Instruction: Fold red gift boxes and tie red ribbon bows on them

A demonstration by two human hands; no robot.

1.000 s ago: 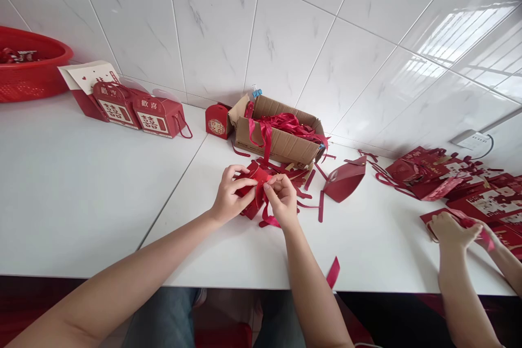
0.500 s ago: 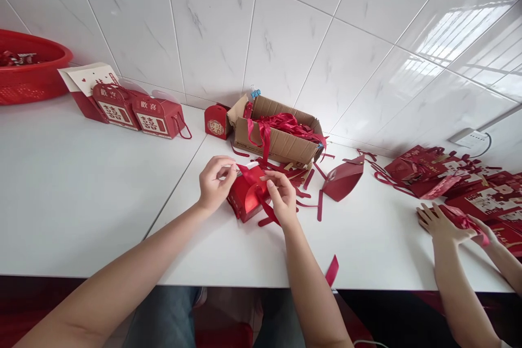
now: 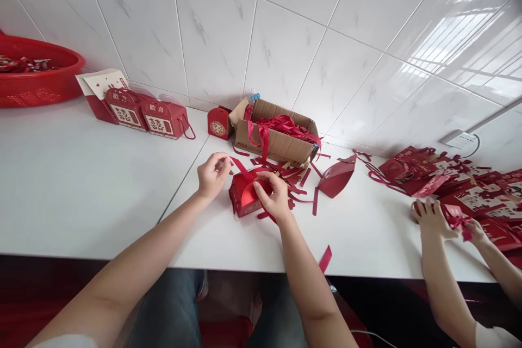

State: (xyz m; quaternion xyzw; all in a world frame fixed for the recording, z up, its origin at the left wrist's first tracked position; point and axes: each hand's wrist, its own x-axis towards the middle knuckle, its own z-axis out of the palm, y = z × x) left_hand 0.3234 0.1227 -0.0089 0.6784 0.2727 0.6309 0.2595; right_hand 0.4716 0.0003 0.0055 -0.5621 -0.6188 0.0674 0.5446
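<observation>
A small red gift box (image 3: 247,204) rests on the white table in front of me, its rounded flap showing bright red. A red ribbon (image 3: 242,169) runs across its top. My left hand (image 3: 213,175) pinches the ribbon's far end, just left of and above the box. Over the box's right side, my right hand (image 3: 272,194) has thumb and fingertips closed on the ribbon near the flap; its fingers partly hide the box. Loose ribbon strips (image 3: 299,178) lie behind and to the right of it.
Behind stands a cardboard box (image 3: 277,143) full of red ribbons, with a red box (image 3: 219,123) beside it. Left are printed gift boxes (image 3: 166,119) and a red basket (image 3: 44,84). At right, a co-worker's hands (image 3: 434,220) hold a ribboned box near a pile of boxes (image 3: 468,198).
My left hand has drawn the ribbon end up and left, leaving it stretched straighter. My right hand has shifted left over the flap. The view has tilted slightly.
</observation>
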